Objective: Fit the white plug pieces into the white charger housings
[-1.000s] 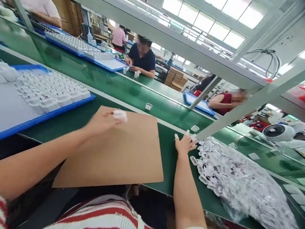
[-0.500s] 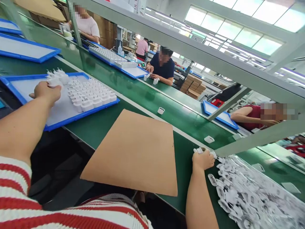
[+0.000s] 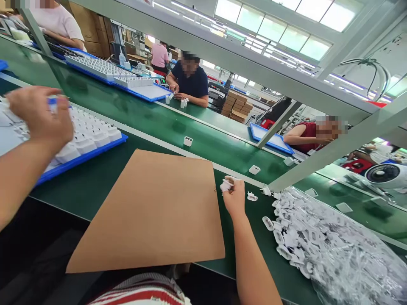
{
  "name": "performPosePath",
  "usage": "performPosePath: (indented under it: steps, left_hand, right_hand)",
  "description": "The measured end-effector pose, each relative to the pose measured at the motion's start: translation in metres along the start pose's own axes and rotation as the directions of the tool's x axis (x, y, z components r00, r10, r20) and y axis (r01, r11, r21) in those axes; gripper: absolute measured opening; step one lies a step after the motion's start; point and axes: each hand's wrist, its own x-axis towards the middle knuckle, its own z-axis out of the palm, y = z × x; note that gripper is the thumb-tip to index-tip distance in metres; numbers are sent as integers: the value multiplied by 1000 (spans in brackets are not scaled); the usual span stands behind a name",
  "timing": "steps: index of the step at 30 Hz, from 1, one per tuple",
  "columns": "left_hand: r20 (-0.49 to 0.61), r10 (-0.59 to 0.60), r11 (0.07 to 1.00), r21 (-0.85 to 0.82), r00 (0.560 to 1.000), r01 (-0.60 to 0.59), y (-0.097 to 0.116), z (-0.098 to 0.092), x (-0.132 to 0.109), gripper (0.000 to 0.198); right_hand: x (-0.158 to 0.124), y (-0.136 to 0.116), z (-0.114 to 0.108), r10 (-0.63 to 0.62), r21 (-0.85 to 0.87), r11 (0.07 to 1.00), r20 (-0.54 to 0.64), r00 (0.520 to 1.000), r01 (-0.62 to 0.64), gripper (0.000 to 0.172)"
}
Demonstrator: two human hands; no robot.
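Blue tray [image 3: 90, 154] at left, rows of white casings [image 3: 104, 129] in it, too many to count; tray cut off at frame edge and partly hidden by left hand [image 3: 41, 112], fingers parted over it. Right hand [image 3: 234, 192] beside one cardboard [image 3: 152, 212], fingers gripping white part [image 3: 226, 185]; can't tell if just one. One loose plug [image 3: 252, 196] on bench [image 3: 108, 173]. One clear bag [image 3: 356, 258], many plugs, cut off lower right.

We get bright light from far windows [image 3: 268, 24] and overhead tubes [image 3: 166, 7]. It glosses the green bench [image 3: 149, 120] and glares off the plastic bag [image 3: 352, 243] at right, while the near left lies dark. We find the left hand [image 3: 44, 114] slightly soft and edges stretched.
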Motion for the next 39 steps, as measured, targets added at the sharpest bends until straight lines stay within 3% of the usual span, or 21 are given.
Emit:
performPosePath:
  steps: [1,3,5,6,8,10,12,14,18,22,24,27,29,31,35,39]
  left_hand:
    - [39,74,997,-24,996,-73,10,16,0,48]
    - [240,198,978,-119,950,-174,36,60,-5,46]
    - [511,195,974,-203,837,-103,69,114,-16,43]
    - [582,166,977,-205,796,-54,85,141,-23,44]
    - [679,98,982,-184,728,39,113,192,-39,56]
    - [714,34,983,-149,699,104,134,231,-50,79]
    - [721,-3,980,-136,693,145,147,256,-53,98]
    - [721,-4,974,-154,693,166,153,268,-48,97]
    - [717,24,962,-207,697,180,159,264,-37,70]
    - [714,181,934,-341,676,110,179,227,-61,58]
    - [718,300,898,-435,628,69,193,197,-87,54]
    - [687,501,808,-589,526,1,209,146,-130,48]
    - [640,611,741,-670,467,-51,212,117,-154,45]
    - [605,673,694,-716,425,-79,210,99,-171,42]
    - [599,691,685,-721,404,-104,201,88,-199,40]
    - [640,645,711,-703,419,-22,194,89,-216,55]
  right_hand:
    - [-3,-4,3,-8,10,1000,55,998,7,43]
    - [-9,-10,8,-15,49,999,163,987,7,42]
    - [-12,-12,10,-42,77,997,260,965,22,35]
    - [-13,-13,10,-62,78,996,301,952,41,32]
    - [-13,-14,9,-102,49,995,359,928,90,31]
    - [-11,-15,8,-120,-8,991,384,916,134,35]
    - [-9,-16,8,-110,-75,986,390,914,150,36]
    - [-7,-17,9,-47,-115,989,380,924,98,38]
    - [-5,-16,13,38,-108,994,343,938,-1,43]
    - [-2,-15,17,-3,5,1000,208,978,2,42]
    - [1,-16,19,81,199,974,140,987,-108,42]
    - [3,-19,18,225,530,800,168,960,-280,46]
    - [3,-22,14,248,631,698,229,941,-337,45]
    - [2,-25,10,228,665,654,282,932,-362,46]
    - [-4,-35,5,197,667,637,345,918,-387,50]
    - [-9,-43,5,190,639,673,337,922,-372,52]
